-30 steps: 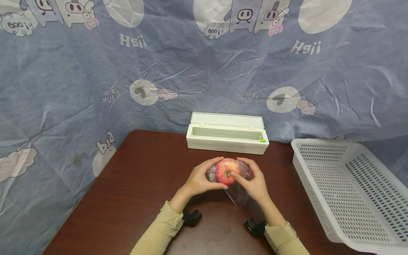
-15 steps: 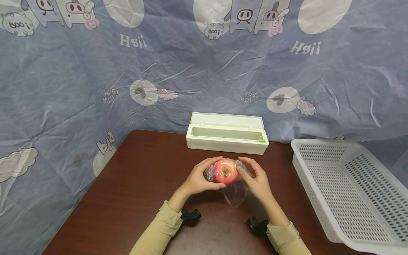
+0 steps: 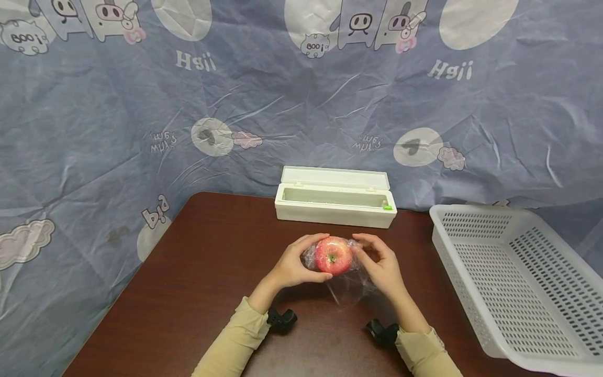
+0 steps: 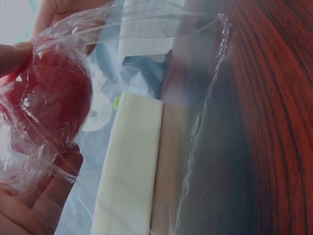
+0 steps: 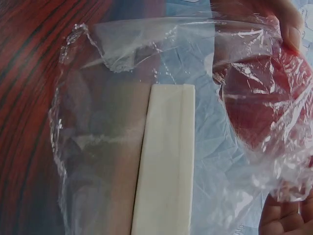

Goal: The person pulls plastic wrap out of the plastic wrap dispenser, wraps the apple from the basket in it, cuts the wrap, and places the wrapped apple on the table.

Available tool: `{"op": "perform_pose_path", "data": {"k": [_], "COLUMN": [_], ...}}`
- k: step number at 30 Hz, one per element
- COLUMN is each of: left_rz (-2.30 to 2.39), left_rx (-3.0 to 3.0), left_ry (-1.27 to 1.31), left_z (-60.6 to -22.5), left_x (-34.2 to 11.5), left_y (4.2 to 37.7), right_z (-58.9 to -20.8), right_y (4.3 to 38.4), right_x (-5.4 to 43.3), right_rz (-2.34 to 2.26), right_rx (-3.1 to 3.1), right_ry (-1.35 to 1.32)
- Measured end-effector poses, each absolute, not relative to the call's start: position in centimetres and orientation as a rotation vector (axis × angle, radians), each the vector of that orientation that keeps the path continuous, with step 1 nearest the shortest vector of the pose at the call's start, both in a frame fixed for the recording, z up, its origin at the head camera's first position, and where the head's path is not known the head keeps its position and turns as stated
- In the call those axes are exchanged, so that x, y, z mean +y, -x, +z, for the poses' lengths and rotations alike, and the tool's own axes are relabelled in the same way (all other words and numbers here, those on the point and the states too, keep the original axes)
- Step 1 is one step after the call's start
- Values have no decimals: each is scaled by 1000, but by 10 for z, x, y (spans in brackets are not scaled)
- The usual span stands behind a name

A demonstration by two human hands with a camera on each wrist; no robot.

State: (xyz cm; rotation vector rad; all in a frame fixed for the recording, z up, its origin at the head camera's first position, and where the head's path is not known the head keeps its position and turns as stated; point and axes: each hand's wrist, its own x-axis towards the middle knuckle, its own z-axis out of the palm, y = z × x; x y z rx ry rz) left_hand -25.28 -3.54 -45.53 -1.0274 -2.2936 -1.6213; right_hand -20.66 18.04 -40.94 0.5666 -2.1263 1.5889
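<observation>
A red apple (image 3: 333, 255), partly covered in clear plastic wrap (image 3: 350, 290), is held above the table in the head view. My left hand (image 3: 292, 266) grips its left side, fingers at the far side and thumb at the near side. To the right, my right hand (image 3: 387, 269) pinches the gathered wrap beside the apple between thumb and fingers. A loose sheet of wrap hangs below the apple. Both wrist views show this film stretched out with a crinkled edge, and the apple (image 4: 54, 93) glossy under its folds.
Behind the hands stands a long white wrap box (image 3: 335, 212) with its lid raised and a small green piece at its right end. A white perforated basket (image 3: 518, 293) sits on the right of the brown table (image 3: 198, 272). A printed blue-grey cloth (image 3: 282, 104) hangs behind.
My right thumb has moved off the apple's top, and the right hand has shifted right onto the wrap. The apple moved slightly left, turning a little. The left hand holds its grip.
</observation>
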Motion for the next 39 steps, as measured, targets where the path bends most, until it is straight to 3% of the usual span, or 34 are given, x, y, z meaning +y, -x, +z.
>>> {"op": "perform_pose_path", "data": {"k": [13,24,31,39], "left_rz": [-1683,-1713,-1666,-1636], "left_rx": [-2269,-2249,-2286,-2323], "left_ry": [1023,1021,995,1020], "left_z": [-454,-420,-450,-453], "left_x": [-40,-41,-39,-35], "left_y": [254,233,250,250], "right_z": [-404,-400,-396,-389], "right_y": [210,210,206,200], "right_x": [194,202,201,195], "right_rz": [1602,1583,1500,1364], "right_rx": [-2052,-2027,-2076,-2087], "right_ry": [-476,-423,-343,-400]}}
